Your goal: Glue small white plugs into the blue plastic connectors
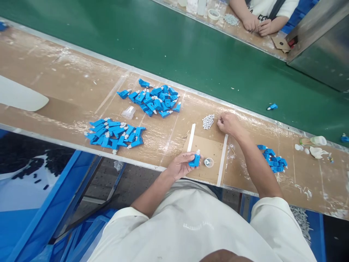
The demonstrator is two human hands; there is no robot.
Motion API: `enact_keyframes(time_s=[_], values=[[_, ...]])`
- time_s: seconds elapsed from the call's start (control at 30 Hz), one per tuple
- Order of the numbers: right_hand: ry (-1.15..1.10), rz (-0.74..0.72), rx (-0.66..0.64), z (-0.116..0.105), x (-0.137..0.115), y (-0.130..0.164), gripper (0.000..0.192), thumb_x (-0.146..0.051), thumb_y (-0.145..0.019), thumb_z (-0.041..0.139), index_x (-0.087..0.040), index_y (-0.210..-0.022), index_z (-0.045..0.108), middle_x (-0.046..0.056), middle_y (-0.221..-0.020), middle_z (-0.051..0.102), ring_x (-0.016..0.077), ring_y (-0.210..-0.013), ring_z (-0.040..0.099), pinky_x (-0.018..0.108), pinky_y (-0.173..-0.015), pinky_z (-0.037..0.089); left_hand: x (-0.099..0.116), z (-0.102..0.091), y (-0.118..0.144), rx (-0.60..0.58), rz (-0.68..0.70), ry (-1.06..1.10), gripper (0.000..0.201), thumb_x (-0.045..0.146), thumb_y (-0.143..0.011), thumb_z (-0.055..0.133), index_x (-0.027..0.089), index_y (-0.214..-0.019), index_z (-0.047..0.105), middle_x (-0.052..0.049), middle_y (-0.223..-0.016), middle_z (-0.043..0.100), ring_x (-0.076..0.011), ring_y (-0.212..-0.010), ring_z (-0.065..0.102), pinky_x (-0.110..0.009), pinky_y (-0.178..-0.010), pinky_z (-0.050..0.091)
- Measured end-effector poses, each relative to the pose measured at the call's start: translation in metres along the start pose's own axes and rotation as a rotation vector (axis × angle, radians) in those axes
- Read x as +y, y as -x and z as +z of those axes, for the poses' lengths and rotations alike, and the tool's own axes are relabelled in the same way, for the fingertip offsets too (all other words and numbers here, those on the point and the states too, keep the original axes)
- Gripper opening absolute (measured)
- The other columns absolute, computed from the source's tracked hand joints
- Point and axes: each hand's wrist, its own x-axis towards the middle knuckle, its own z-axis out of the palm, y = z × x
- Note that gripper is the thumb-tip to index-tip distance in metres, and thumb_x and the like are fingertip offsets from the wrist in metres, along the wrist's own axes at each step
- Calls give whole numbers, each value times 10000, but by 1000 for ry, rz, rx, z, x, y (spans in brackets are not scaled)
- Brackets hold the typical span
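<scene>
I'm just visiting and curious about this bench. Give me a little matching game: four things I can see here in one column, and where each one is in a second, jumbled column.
Things:
1. single blue part
2. heap of small grey pieces
3. clear bottle
4. stray blue part

Places:
A. on the green belt
B. lying at the far right of the bench
C. held in the left hand
D. just left of the right hand

Pairs: 1-C, 2-D, 3-B, 4-A
</scene>
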Motion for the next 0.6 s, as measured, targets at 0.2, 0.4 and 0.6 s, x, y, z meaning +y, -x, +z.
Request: enact_keyframes(time_s=[0.2, 0.4, 0.6], values=[[-1075, 207, -46, -9, -13, 50, 257, -396, -697, 768, -186, -697, 620, 25, -653, 679, 139, -552, 628, 259, -537, 526, 11, 20, 0, 5, 39, -39, 251, 241, -714, 834, 60, -867, 751, -104, -791, 714, -145, -695, 666, -229, -631, 538], [-1465, 153, -19, -24, -64, 117, 377, -498, -677, 873, -183, -733, 674, 18, -673, 707, 118, -512, 635, 224, -460, 539, 12, 48, -6, 22, 153, -134, 326, 301, -702, 871, 82, -916, 761, -64, -775, 701, -127, -688, 648, -234, -664, 528], [-1447, 103, 69, -28, -87, 148, 354, -511, -774, 831, -184, -795, 699, 16, -652, 709, 141, -560, 672, 251, -519, 587, 3, 63, -1, -24, 201, -214, 406, 414, -680, 899, 96, -887, 755, -62, -782, 692, -121, -663, 607, -251, -649, 498]])
